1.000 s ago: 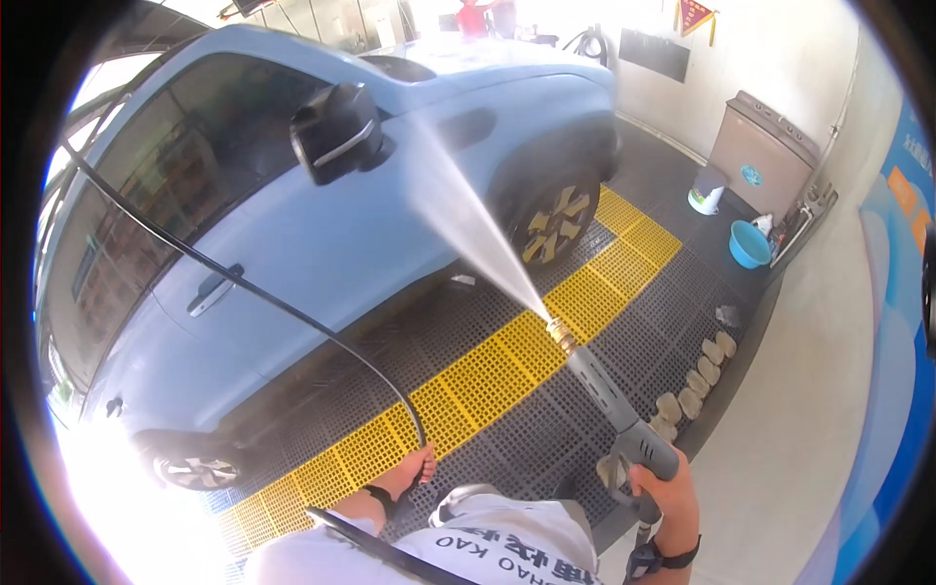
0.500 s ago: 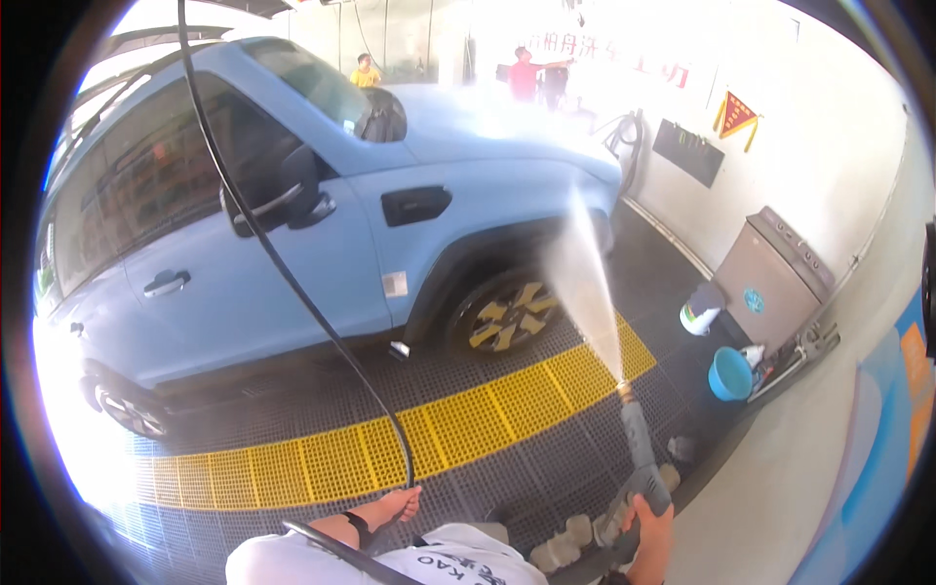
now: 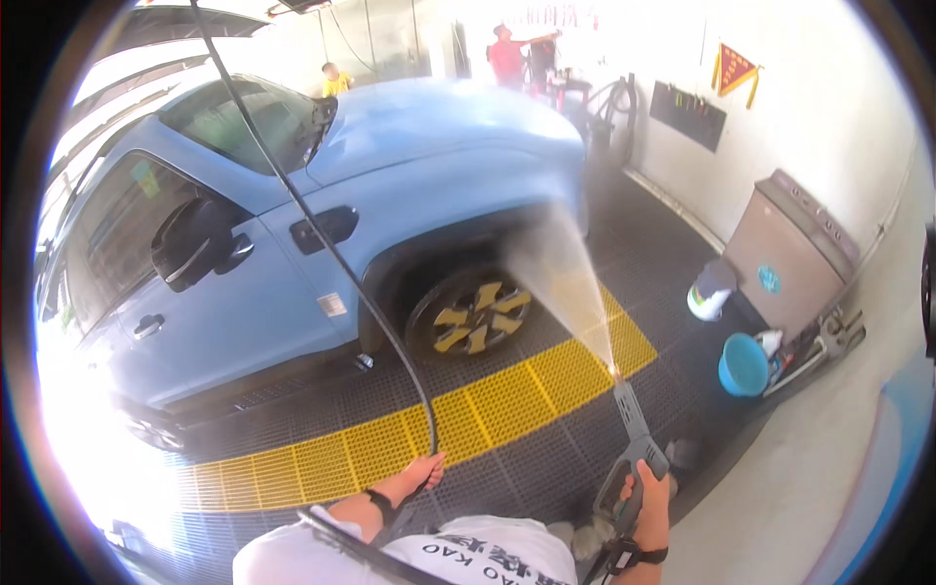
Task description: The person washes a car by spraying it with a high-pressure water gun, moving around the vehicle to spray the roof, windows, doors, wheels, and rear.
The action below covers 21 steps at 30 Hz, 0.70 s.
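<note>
My right hand [image 3: 651,499] is closed around the grip of a grey pressure washer gun [image 3: 632,409], which points up and away from me. From its nozzle a wide fan of water spray [image 3: 577,283] reaches the front fender and wheel arch of a light blue SUV [image 3: 439,161]. Mist partly veils the arch above the front wheel [image 3: 478,317]. Off to the left, my left hand [image 3: 421,474] grips a black hose [image 3: 405,359] that runs up past the car toward the top edge. Another stretch of hose [image 3: 375,558] lies across my body.
Yellow grating [image 3: 390,429] crosses the dark slatted floor. At right stand a blue basin [image 3: 743,365], a white bucket [image 3: 706,300] and a brownish washing machine [image 3: 780,253] near the wall. Far back are a person in red [image 3: 507,63] and one in yellow [image 3: 336,82].
The view has shifted, and the car sits farther left in it. The spray has moved from the fender's front end back toward the wheel arch. Both hands keep their holds.
</note>
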Each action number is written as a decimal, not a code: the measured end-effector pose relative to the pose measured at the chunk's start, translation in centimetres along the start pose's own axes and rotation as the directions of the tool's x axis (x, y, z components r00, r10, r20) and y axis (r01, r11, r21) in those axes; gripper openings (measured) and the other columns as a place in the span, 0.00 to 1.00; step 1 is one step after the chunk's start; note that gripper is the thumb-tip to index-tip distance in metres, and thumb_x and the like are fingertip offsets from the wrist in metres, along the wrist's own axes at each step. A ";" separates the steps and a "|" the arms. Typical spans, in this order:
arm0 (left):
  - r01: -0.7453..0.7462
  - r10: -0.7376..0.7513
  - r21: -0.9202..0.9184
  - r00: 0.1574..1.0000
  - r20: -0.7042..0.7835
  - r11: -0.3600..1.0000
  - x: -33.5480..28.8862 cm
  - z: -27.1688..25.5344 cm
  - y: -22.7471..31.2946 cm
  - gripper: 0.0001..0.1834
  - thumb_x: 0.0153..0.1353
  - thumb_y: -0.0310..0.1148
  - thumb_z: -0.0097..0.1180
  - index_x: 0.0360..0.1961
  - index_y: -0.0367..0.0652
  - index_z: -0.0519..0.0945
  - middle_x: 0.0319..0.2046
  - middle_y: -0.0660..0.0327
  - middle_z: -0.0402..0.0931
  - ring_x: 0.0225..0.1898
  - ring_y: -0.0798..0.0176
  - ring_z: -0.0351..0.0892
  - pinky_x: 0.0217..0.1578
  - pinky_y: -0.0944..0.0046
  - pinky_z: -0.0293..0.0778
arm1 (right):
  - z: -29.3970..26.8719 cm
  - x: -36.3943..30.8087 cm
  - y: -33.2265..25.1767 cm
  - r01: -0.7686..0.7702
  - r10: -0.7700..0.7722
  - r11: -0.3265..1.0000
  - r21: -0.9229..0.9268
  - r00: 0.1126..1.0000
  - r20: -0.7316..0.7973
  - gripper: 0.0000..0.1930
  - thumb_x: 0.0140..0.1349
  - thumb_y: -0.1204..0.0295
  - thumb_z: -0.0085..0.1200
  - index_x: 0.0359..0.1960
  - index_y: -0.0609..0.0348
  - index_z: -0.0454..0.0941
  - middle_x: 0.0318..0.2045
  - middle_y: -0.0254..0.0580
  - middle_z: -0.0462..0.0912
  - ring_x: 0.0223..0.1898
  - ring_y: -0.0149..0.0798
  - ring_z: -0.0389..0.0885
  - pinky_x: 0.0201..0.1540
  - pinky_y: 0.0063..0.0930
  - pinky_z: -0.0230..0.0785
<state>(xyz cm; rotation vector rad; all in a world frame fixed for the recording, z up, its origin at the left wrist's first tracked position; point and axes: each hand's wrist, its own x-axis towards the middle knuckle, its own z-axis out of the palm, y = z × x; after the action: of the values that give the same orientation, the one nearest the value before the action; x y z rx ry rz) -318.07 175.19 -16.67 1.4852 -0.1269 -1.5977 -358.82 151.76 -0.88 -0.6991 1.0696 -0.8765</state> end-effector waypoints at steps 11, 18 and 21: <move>-0.097 0.056 -0.244 0.983 -0.173 0.965 6.9 15.8 4.6 0.24 0.73 0.52 0.45 0.21 0.51 0.62 0.16 0.68 0.59 0.16 0.69 0.59 0.17 0.67 0.59 | -3.0 15.6 -16.0 0.027 0.231 0.821 -0.570 0.897 0.376 0.08 0.59 0.72 0.63 0.34 0.65 0.79 0.18 0.34 0.76 0.15 0.29 0.72 0.20 0.26 0.63; -0.164 0.117 -0.264 0.976 -0.184 0.950 11.4 21.7 9.1 0.24 0.76 0.51 0.36 0.23 0.51 0.61 0.17 0.68 0.57 0.17 0.69 0.55 0.19 0.66 0.58 | -3.4 25.2 -18.8 0.102 0.515 0.654 -0.749 0.666 0.540 0.10 0.59 0.71 0.63 0.37 0.65 0.79 0.17 0.33 0.75 0.15 0.28 0.72 0.18 0.25 0.64; -0.205 0.173 -0.358 0.977 -0.121 0.911 14.6 24.1 11.1 0.24 0.77 0.51 0.33 0.24 0.50 0.61 0.16 0.68 0.57 0.17 0.69 0.55 0.18 0.67 0.58 | -4.1 31.5 -21.5 0.138 0.247 0.640 -0.756 0.894 0.373 0.13 0.57 0.71 0.65 0.38 0.66 0.78 0.18 0.35 0.77 0.16 0.29 0.73 0.20 0.27 0.66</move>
<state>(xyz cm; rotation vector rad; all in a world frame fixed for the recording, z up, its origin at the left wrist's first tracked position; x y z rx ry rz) -329.94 147.48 -14.08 1.2062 0.0757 -1.3129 -361.31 113.56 1.76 -1.5073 1.0090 -0.1114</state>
